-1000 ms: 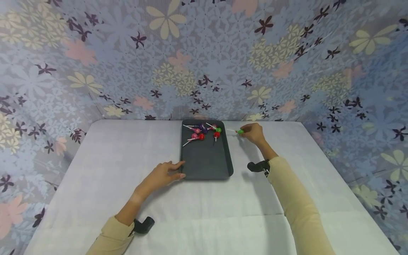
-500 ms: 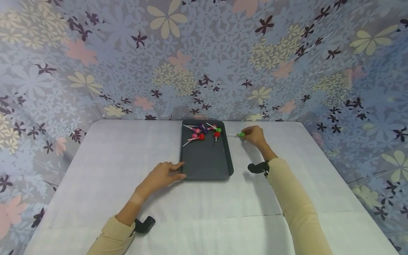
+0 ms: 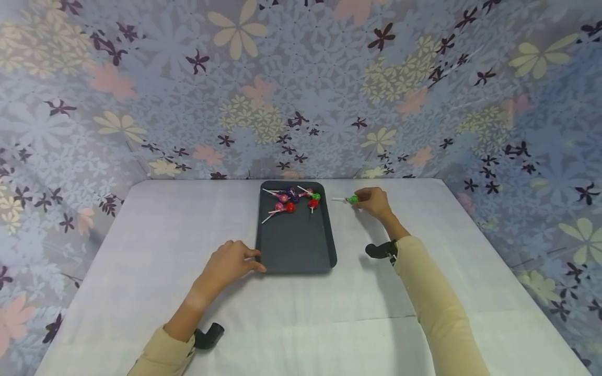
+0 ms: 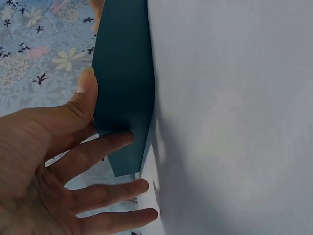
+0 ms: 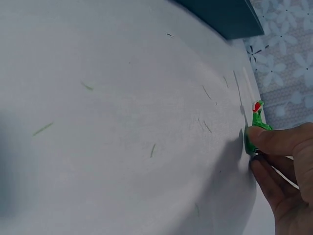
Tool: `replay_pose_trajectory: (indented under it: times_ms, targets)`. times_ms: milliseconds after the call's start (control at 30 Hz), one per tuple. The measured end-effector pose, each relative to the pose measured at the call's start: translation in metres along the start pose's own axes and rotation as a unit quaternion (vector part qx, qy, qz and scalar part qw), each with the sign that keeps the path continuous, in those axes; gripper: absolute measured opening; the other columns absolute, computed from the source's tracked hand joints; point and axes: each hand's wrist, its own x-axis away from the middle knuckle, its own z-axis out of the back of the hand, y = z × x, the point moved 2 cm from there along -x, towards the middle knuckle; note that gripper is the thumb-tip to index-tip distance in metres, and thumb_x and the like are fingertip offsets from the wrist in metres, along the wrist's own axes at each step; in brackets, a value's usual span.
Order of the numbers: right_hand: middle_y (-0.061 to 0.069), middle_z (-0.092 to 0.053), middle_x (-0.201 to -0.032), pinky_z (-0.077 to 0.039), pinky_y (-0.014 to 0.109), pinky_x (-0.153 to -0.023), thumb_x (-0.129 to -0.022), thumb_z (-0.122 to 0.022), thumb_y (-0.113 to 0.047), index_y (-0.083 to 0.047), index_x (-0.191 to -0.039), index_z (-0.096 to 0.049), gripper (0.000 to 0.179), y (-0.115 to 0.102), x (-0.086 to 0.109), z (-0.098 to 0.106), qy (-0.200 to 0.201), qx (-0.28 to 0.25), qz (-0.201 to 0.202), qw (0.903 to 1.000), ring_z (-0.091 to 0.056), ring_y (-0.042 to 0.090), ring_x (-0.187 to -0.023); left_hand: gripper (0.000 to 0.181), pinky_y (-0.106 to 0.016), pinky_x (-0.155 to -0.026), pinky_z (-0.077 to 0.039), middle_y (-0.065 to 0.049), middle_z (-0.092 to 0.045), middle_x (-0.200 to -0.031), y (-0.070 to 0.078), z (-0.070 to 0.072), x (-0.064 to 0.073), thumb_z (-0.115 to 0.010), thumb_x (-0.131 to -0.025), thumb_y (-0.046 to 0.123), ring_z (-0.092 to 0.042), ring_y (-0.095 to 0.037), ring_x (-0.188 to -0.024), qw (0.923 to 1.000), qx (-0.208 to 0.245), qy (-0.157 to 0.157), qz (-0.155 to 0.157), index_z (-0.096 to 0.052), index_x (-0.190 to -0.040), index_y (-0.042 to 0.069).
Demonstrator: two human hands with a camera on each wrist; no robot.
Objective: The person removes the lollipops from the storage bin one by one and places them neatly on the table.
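Note:
A dark grey rectangular tray (image 3: 296, 245) lies on the white-covered table. My left hand (image 3: 229, 265) holds it by its near left corner. In the left wrist view my thumb is at the rim of the tray (image 4: 124, 63) and my index finger lies across its outer wall, the other fingers spread apart. To the right of the tray, my right hand (image 3: 374, 202) pinches a green-wrapped lollipop (image 3: 352, 199) by its head, white stick pointing left. In the right wrist view the green lollipop (image 5: 257, 120) sits between thumb and fingertips, close over the table.
Several lollipops lie at the tray's far end, among them a red one (image 3: 312, 204), a purple one (image 3: 294, 195) and a pink one (image 3: 283, 198). Flower-patterned fabric (image 3: 301, 94) rises behind the table (image 3: 197, 209) and along both sides.
The tray, with my left hand on it, has shifted slightly toward me and left. My right hand has come down a little with the green lollipop. The head view has turned slightly.

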Motion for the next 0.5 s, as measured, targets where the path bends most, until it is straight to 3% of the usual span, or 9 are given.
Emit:
replay_pose_trajectory:
  times_ms: [233, 500]
  targets:
    - [0.025, -0.062, -0.127, -0.050, 0.046, -0.096, -0.084, -0.075, -0.009, 0.003, -0.129, -0.061, 0.048, 0.005, 0.005, 0.003, -0.007, -0.009, -0.014, 0.9998, -0.059, 0.038, -0.119, 0.032, -0.026, -0.048, -0.031, -0.008, -0.075, -0.107, -0.005, 0.012, 0.006, -0.083, -0.073, 0.035, -0.039, -0.011, -0.059, 0.9991, -0.033, 0.011, 0.026, -0.080, -0.097, 0.015]
    - [0.029, -0.055, -0.135, -0.046, 0.047, -0.101, -0.087, -0.072, -0.005, 0.003, -0.130, -0.060, 0.045, -0.010, 0.014, 0.010, 0.011, -0.012, 0.029, 0.9994, -0.054, 0.045, -0.124, 0.033, -0.029, -0.048, -0.032, -0.012, -0.073, -0.111, -0.011, 0.017, 0.005, -0.083, -0.073, 0.036, -0.038, -0.012, -0.061, 0.9991, -0.024, 0.003, 0.034, -0.080, -0.100, 0.018]
